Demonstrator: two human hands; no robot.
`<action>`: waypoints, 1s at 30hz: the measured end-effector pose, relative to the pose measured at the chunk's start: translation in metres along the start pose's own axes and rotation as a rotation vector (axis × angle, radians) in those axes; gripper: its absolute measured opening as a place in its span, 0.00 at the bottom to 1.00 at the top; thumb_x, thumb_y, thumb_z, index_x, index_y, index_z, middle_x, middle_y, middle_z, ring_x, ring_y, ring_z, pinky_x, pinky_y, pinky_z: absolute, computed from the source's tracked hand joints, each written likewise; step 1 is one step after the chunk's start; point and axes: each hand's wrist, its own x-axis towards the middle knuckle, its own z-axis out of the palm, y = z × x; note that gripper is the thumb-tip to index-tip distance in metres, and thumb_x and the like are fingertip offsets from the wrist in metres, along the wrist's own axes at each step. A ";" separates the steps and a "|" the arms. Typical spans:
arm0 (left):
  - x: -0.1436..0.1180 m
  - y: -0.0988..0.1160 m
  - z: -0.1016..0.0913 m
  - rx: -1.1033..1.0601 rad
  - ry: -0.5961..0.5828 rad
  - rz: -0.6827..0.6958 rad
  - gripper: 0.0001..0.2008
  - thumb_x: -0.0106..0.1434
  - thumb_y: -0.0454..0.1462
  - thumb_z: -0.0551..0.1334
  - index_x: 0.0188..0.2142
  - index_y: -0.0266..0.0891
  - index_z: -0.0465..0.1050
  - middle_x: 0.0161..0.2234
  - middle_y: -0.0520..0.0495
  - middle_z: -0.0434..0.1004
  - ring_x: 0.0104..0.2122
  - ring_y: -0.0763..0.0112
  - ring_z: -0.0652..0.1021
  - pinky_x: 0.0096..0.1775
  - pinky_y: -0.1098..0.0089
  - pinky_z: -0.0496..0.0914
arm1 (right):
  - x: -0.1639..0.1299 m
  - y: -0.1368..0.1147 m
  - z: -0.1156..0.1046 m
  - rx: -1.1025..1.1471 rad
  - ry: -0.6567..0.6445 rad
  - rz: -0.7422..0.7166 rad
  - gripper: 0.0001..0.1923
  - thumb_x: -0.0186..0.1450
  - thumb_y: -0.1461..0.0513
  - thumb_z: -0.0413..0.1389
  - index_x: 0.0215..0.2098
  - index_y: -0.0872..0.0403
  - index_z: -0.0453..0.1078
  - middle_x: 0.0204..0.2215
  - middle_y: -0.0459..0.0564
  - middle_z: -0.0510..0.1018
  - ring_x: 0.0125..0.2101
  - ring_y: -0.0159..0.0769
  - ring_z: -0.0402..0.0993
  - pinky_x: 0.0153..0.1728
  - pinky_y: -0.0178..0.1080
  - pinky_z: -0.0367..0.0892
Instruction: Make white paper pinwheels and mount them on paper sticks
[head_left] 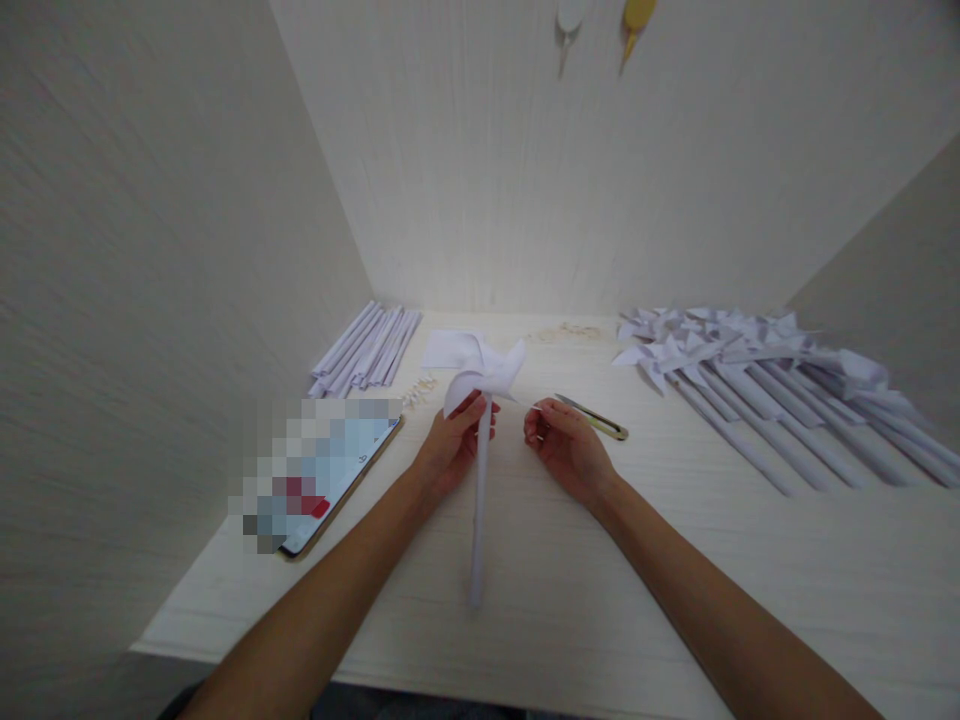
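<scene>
A white paper pinwheel with curled blades and a rolled paper stick stands in the middle, held upright in my left hand. The fingers of that hand are closed around the top of the stick, just below the blades. To the right, my right hand is closed in a pinch, a little apart from the pinwheel. A thin pale stick shows at its fingertips, pointing toward the blades; its exact kind is too small to tell. Just behind the right hand lies a yellowish utility knife with its blade out.
Finished paper pinwheels lie piled at the right. Rolled paper sticks are stacked at the back left, beside white paper squares and small pale bits. A phone rests at the left. Two hooks hang on the back wall.
</scene>
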 end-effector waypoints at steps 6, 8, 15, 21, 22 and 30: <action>0.000 0.000 0.001 -0.015 -0.004 -0.005 0.10 0.42 0.34 0.67 0.24 0.34 0.68 0.21 0.52 0.71 0.21 0.81 0.70 0.21 0.80 0.65 | 0.000 0.000 0.000 -0.011 -0.001 -0.005 0.08 0.47 0.60 0.60 0.17 0.55 0.67 0.18 0.43 0.70 0.20 0.26 0.62 0.21 0.31 0.56; -0.001 0.000 0.002 -0.015 -0.007 -0.007 0.10 0.42 0.34 0.67 0.25 0.34 0.68 0.21 0.52 0.72 0.21 0.81 0.70 0.22 0.80 0.65 | -0.001 0.000 0.000 0.002 -0.021 -0.002 0.08 0.48 0.60 0.60 0.18 0.55 0.67 0.18 0.43 0.70 0.20 0.26 0.62 0.22 0.31 0.56; -0.001 0.001 0.002 0.006 0.018 -0.020 0.09 0.44 0.33 0.66 0.26 0.35 0.68 0.22 0.52 0.72 0.21 0.80 0.70 0.22 0.79 0.65 | -0.003 -0.002 0.002 0.074 -0.132 0.103 0.09 0.52 0.60 0.55 0.17 0.55 0.68 0.17 0.44 0.68 0.18 0.26 0.59 0.21 0.32 0.55; -0.001 0.000 0.002 0.017 0.010 -0.017 0.09 0.44 0.33 0.66 0.25 0.34 0.68 0.22 0.52 0.72 0.22 0.80 0.70 0.23 0.79 0.65 | -0.004 -0.004 0.004 0.095 -0.121 0.150 0.11 0.55 0.60 0.53 0.16 0.56 0.67 0.17 0.44 0.67 0.18 0.26 0.58 0.20 0.32 0.54; -0.001 0.000 0.002 0.020 0.009 -0.018 0.09 0.44 0.33 0.66 0.25 0.34 0.68 0.22 0.52 0.72 0.22 0.80 0.70 0.23 0.79 0.65 | -0.004 -0.004 0.004 0.098 -0.124 0.153 0.11 0.55 0.60 0.53 0.16 0.56 0.67 0.17 0.44 0.66 0.18 0.26 0.57 0.20 0.32 0.54; 0.000 -0.001 0.000 0.010 -0.019 -0.015 0.09 0.43 0.33 0.67 0.26 0.35 0.69 0.22 0.52 0.72 0.21 0.80 0.70 0.23 0.79 0.65 | -0.006 -0.007 0.004 0.149 -0.149 0.175 0.10 0.54 0.61 0.53 0.17 0.56 0.67 0.16 0.43 0.64 0.18 0.25 0.57 0.20 0.31 0.54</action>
